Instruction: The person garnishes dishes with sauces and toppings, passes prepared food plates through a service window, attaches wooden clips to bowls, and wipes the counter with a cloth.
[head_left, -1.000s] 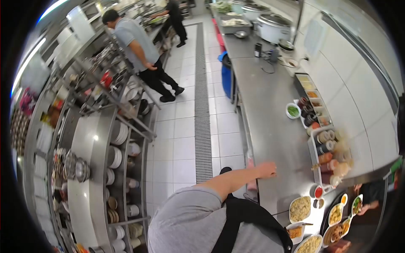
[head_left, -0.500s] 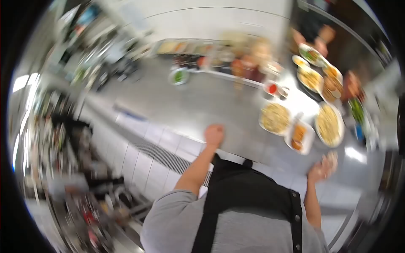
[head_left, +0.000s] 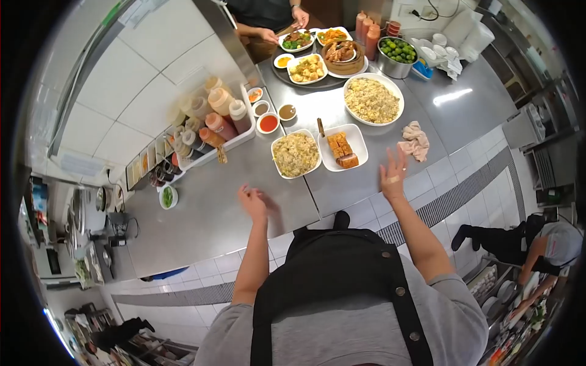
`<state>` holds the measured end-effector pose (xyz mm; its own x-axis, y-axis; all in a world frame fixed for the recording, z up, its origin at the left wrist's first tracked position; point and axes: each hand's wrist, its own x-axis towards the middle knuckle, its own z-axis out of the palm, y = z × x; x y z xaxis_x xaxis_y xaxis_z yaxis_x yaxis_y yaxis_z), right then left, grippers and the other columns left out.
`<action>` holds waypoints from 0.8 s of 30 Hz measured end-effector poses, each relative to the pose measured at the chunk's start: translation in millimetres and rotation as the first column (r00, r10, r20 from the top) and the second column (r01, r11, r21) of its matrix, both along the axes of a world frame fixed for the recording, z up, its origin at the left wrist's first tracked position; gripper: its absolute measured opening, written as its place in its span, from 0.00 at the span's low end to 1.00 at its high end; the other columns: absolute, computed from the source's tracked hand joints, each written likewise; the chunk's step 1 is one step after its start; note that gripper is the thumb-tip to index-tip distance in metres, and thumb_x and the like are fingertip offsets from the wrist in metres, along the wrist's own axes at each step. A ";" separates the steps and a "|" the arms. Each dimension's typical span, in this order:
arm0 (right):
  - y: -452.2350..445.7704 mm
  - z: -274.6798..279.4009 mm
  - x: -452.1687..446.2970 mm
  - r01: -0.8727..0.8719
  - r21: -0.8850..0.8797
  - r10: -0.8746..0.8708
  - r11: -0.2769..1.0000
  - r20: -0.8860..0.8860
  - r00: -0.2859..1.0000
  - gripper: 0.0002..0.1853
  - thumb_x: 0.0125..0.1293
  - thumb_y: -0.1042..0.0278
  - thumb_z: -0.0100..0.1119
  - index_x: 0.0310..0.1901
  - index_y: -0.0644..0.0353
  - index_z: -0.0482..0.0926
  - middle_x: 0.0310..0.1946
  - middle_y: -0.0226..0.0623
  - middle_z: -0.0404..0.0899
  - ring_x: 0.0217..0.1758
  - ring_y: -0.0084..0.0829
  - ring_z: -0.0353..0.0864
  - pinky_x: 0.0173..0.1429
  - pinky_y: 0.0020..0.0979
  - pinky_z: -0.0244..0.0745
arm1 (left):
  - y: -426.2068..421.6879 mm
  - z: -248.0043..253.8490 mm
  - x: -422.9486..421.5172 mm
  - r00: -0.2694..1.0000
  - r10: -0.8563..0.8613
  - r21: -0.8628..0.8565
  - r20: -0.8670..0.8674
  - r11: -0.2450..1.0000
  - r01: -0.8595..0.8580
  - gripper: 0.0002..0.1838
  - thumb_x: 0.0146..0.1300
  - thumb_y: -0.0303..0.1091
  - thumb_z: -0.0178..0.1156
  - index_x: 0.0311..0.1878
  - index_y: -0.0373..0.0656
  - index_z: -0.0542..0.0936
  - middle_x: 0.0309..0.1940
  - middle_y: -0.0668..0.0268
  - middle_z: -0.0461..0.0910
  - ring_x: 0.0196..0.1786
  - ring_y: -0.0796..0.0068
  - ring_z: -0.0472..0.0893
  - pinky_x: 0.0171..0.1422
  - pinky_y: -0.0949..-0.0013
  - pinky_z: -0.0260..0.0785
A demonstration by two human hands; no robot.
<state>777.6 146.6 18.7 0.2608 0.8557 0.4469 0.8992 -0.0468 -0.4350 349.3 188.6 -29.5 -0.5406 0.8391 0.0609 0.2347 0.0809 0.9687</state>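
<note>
My left hand [head_left: 251,201] hovers over the steel counter near its front edge, fingers loosely bent and apart, holding nothing. To its upper right stands a white bowl of fried rice [head_left: 296,154]. My right hand [head_left: 392,174] is raised with fingers spread and nothing in it. Beside its fingertips a crumpled pink cloth [head_left: 415,141] lies on the counter. Between my hands, a square white dish holds sliced, browned meat [head_left: 343,151], with tongs [head_left: 320,127] leaning at its corner. A large oval plate of fried rice [head_left: 373,99] sits behind.
A dark tray [head_left: 282,74] carries several dishes and a bamboo steamer [head_left: 343,58]; another person's hands [head_left: 268,35] are at it. Sauce bottles fill a white bin [head_left: 244,138] on the left. A pot of green limes [head_left: 395,56] stands back right. Another person [head_left: 543,244] bends at far right.
My view has swung right. My right hand, blurred at the pink cloth before, is now apart from it. My left hand has gone from closed to loosely open.
</note>
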 end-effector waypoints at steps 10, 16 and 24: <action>52.2 -25.5 -62.0 0.192 0.048 -0.112 0.980 -0.663 0.740 0.13 0.68 0.61 0.52 0.42 0.64 0.76 0.39 0.46 0.75 0.42 0.42 0.74 0.48 0.37 0.70 | 34.2 2.5 47.4 0.905 -0.373 0.080 0.203 0.928 0.364 0.15 0.71 0.33 0.43 0.58 0.41 0.63 0.27 0.64 0.71 0.16 0.82 0.67 0.19 0.79 0.63; 25.1 -41.8 -14.8 -0.062 -0.123 -0.051 0.991 -0.748 0.661 0.27 0.66 0.56 0.55 0.63 0.59 0.67 0.49 0.45 0.73 0.48 0.39 0.76 0.55 0.34 0.70 | 30.8 9.6 55.1 0.938 -0.333 -0.064 0.093 0.939 0.339 0.16 0.70 0.33 0.41 0.60 0.43 0.62 0.33 0.61 0.71 0.20 0.79 0.69 0.20 0.77 0.63; -17.7 -69.3 4.9 -0.067 0.033 0.062 0.997 -0.866 0.496 0.26 0.57 0.74 0.62 0.58 0.62 0.68 0.49 0.41 0.74 0.49 0.31 0.77 0.53 0.30 0.73 | 45.0 2.4 58.9 0.969 -0.234 -0.138 -0.085 0.966 0.221 0.16 0.69 0.35 0.43 0.57 0.43 0.66 0.28 0.60 0.71 0.20 0.74 0.69 0.19 0.73 0.62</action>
